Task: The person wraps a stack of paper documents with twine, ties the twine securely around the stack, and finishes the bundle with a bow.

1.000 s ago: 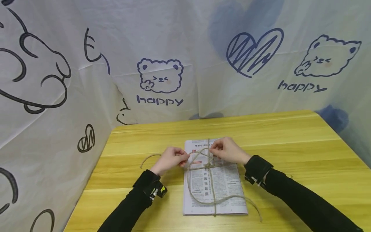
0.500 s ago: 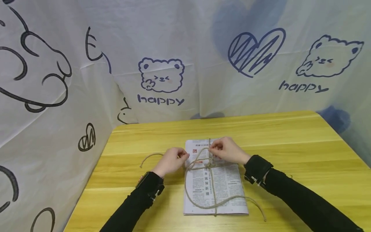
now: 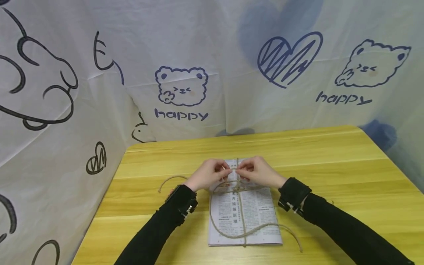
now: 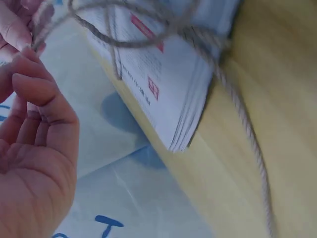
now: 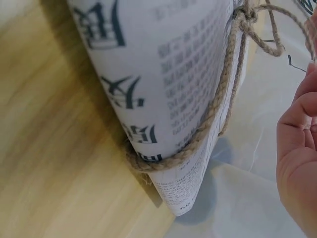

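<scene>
A stack of folded newspapers (image 3: 256, 224) lies on the table, bound crosswise with brown twine (image 3: 245, 234). Above the crossing, in the head view, my left hand (image 3: 206, 174) and right hand (image 3: 261, 173) meet fingertip to fingertip. The right thumb and index finger pinch a raised loop of the twine. My left thumb and index finger pinch the same strand right beside them. In the right wrist view a knot (image 5: 246, 17) sits at the crossing, with small loops rising from it. A loose twine end (image 4: 242, 111) trails past the stack in the left wrist view.
The yellow wood-grain table (image 3: 334, 162) reaches back to a white curtain (image 3: 228, 73) with printed bears and hearts. One twine end curves over the table left of the stack; another runs past its lower right corner.
My left hand let its twine strand drop at the left of the stack, then moved right and up to the right hand's fingertips. The right hand has stayed almost in place.
</scene>
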`<state>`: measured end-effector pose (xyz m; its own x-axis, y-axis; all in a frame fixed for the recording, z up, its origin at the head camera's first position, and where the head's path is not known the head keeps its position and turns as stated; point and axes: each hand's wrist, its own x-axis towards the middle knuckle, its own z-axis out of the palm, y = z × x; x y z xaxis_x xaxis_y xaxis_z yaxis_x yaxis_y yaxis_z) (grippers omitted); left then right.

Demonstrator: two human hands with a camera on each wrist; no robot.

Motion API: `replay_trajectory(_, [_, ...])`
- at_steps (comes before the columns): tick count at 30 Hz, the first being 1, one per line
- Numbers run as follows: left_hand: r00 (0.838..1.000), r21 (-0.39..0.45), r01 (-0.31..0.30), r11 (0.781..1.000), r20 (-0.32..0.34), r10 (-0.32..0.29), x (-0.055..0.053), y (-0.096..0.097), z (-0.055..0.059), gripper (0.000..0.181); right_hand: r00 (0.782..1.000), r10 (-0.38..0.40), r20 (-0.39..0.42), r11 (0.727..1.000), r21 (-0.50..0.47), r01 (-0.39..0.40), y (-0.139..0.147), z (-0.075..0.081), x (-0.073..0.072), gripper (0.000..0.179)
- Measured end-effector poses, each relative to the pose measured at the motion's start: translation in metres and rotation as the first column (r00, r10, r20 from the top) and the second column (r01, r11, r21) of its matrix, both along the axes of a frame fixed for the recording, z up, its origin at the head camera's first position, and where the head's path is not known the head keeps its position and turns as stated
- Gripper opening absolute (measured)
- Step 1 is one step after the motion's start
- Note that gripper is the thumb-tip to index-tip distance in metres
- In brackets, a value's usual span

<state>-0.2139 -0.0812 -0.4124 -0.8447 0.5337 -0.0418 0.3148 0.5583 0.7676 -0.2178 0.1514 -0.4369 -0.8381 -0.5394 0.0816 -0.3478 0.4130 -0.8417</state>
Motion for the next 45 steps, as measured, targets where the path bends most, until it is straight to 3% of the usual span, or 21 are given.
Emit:
replay_trajectory(3, [0.995,0.117,-0.049,0.992,0.089,0.039,0.000,-0.003,-0.003,0.026,1.000,-0.016,0.015,1.000,-0.016,0.016,0.001,-0.001,0.002,0.024])
replay_trajectory(5, [0.985,0.200,-0.097,0.975,0.159,0.066,0.001,-0.007,-0.007,0.028,1.000,-0.013,0.003,1.000,-0.021,0.013,0.004,-0.002,0.004,0.022])
replay_trajectory(10, [0.939,0.359,-0.209,0.910,0.334,0.084,0.003,-0.016,-0.018,0.032,0.995,0.039,-0.096,0.998,0.054,-0.034,0.009,0.001,0.024,0.010])
replay_trajectory(13, [0.910,0.408,-0.266,0.873,0.406,0.087,0.006,-0.018,-0.021,0.031,0.978,0.129,-0.162,0.987,0.122,-0.110,0.011,0.002,0.042,0.005])
replay_trajectory(16, [0.898,0.431,-0.292,0.854,0.431,0.090,0.007,-0.020,-0.022,0.029,0.948,0.247,-0.199,0.962,0.164,-0.216,0.010,0.001,0.058,0.006])
replay_trajectory(21, [0.900,0.444,-0.298,0.845,0.426,0.093,0.008,-0.026,-0.025,0.033,0.904,0.383,-0.193,0.912,0.238,-0.335,-0.003,-0.003,0.079,0.013])
replay_trajectory(28, [0.902,0.429,-0.302,0.852,0.417,0.110,0.008,-0.035,-0.031,0.033,0.856,0.498,-0.140,0.822,0.389,-0.415,-0.022,-0.007,0.092,0.022])
replay_trajectory(32, [0.907,0.419,-0.287,0.861,0.409,0.103,0.008,-0.036,-0.033,0.034,0.843,0.524,-0.122,0.797,0.421,-0.434,-0.024,-0.010,0.095,0.017])
replay_trajectory(37, [0.908,0.416,-0.283,0.864,0.406,0.103,0.008,-0.037,-0.033,0.033,0.852,0.508,-0.128,0.807,0.415,-0.420,-0.022,-0.009,0.094,0.019])
replay_trajectory(45, [0.911,0.408,-0.284,0.868,0.396,0.112,0.006,-0.042,-0.031,0.035,0.894,0.395,-0.211,0.904,0.262,-0.338,0.021,0.007,0.076,0.022])
